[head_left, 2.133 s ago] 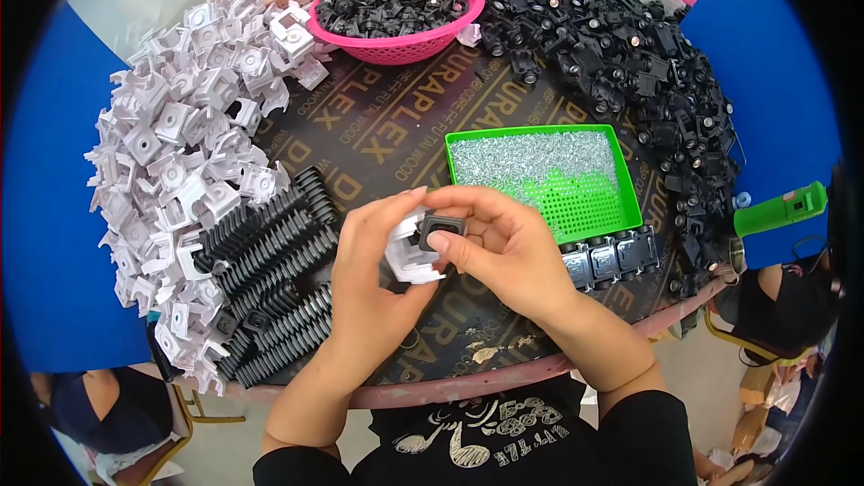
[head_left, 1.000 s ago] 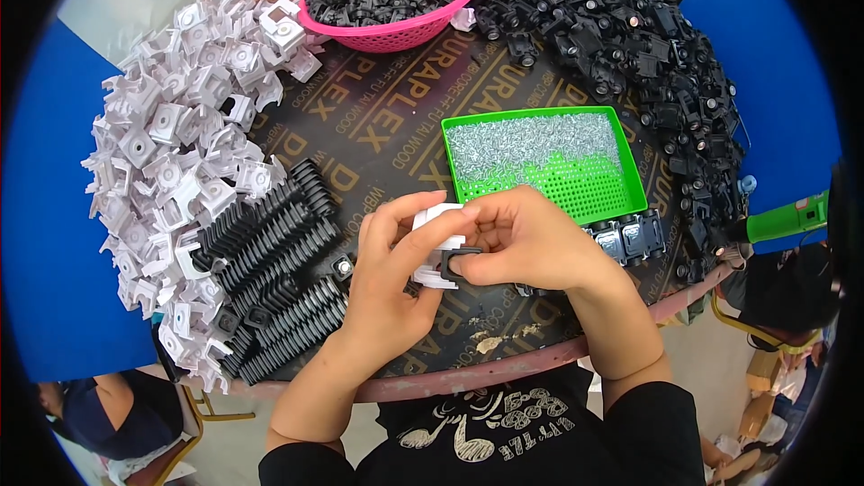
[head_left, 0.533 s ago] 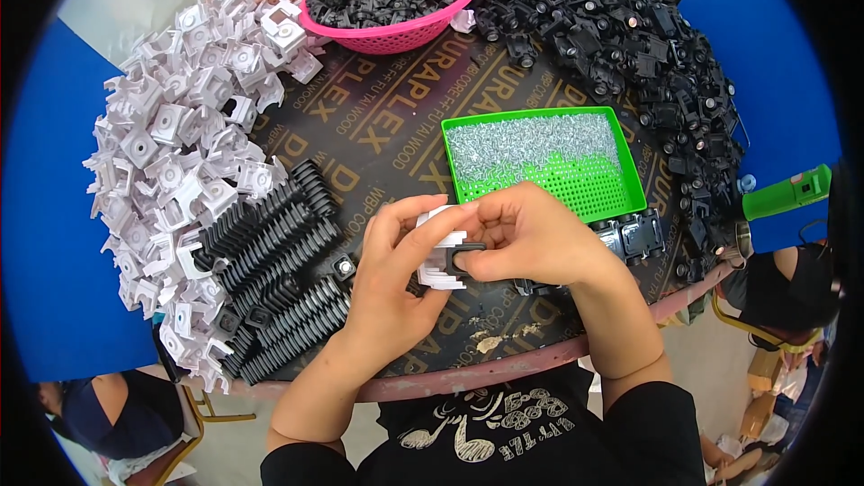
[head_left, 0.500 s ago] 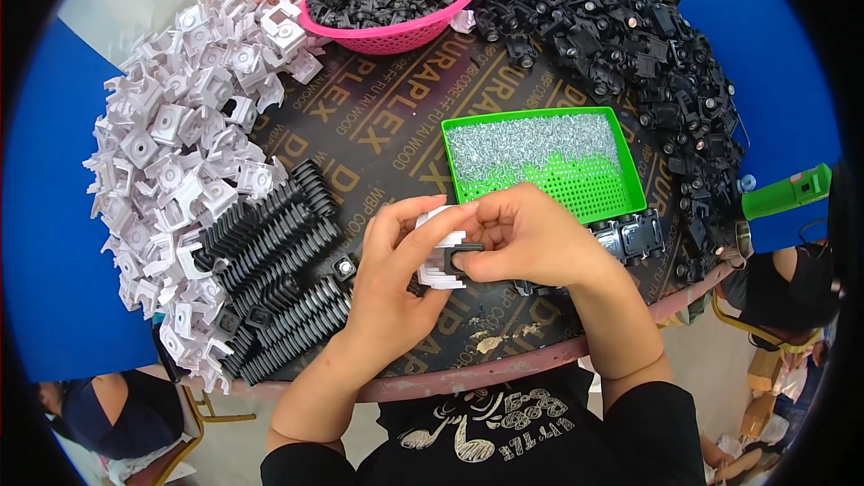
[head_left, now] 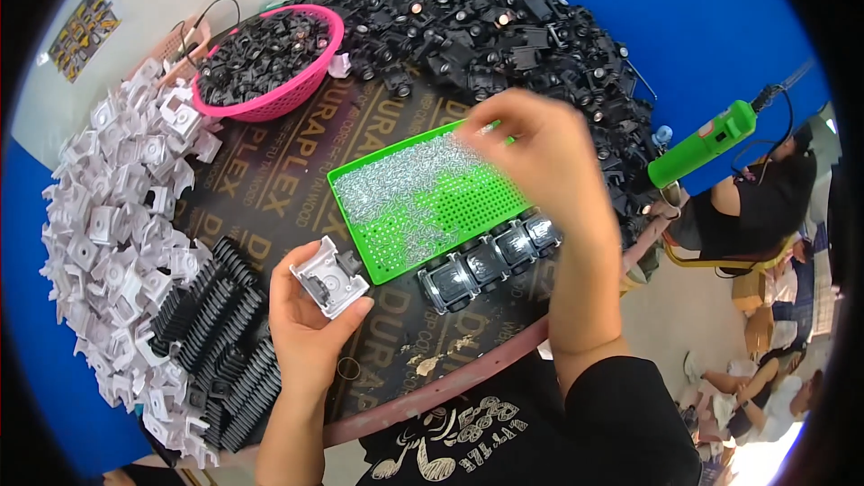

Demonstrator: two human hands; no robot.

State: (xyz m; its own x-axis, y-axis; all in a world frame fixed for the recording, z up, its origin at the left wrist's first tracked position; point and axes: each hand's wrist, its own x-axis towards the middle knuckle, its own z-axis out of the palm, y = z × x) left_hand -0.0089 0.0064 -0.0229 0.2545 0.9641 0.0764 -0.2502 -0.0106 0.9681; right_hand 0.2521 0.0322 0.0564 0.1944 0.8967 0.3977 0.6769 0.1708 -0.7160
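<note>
The left hand point(head_left: 306, 328) is pinching a white housing point(head_left: 335, 286) between thumb and fingers, holding it just beside the green tray point(head_left: 486, 201). The right hand point(head_left: 540, 151), blurring, is hovering over the tray's right end; whether it is gripping anything, I cannot tell. A dark piece point(head_left: 349, 261) is showing at the housing's edge, so this unit is probably only partly assembled. About 4 glossy black units point(head_left: 486, 265) are lying beside the tray; the white pile point(head_left: 117, 234) and black pile point(head_left: 486, 36) are seemingly still awaiting work. Unlike 0.5 s earlier, the hands are standing apart.
</note>
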